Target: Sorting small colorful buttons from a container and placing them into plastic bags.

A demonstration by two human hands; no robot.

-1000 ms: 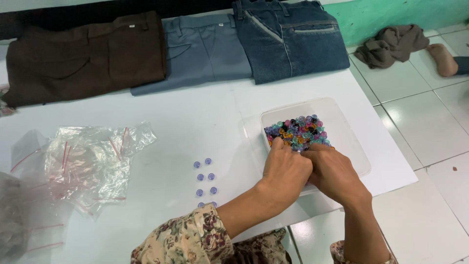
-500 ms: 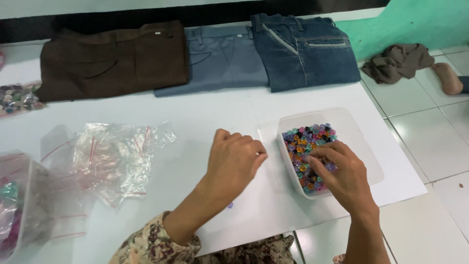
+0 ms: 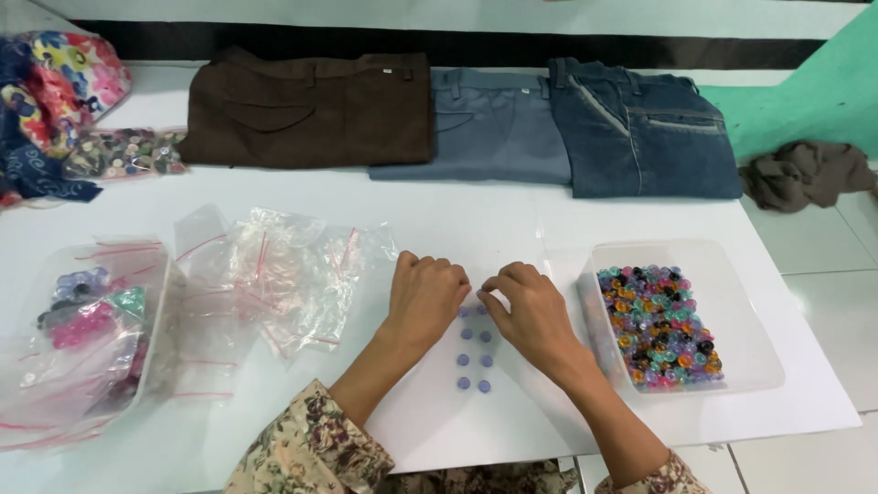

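Several small blue buttons [image 3: 473,359] lie in two short columns on the white sheet [image 3: 512,220]. My left hand [image 3: 426,297] rests knuckles-up just left of the top of the columns, fingers curled. My right hand [image 3: 530,311] is just right of them, its fingertips pinched at the top of the rows; a button may be under the fingers, but it is hidden. A clear plastic tray [image 3: 741,302] with many mixed-colour buttons [image 3: 658,325] sits to the right of my right hand.
Empty clear zip bags [image 3: 274,274] lie to the left, and a clear container with bagged buttons [image 3: 82,338] at far left. Brown trousers [image 3: 311,105], grey-blue jeans [image 3: 498,123] and dark blue jeans [image 3: 640,128] lie folded along the back. Colourful cloth [image 3: 55,91] is at back left.
Both hands left the tray of mixed buttons and moved left to the rows of blue buttons. The view shifted left, showing the container and cloth.
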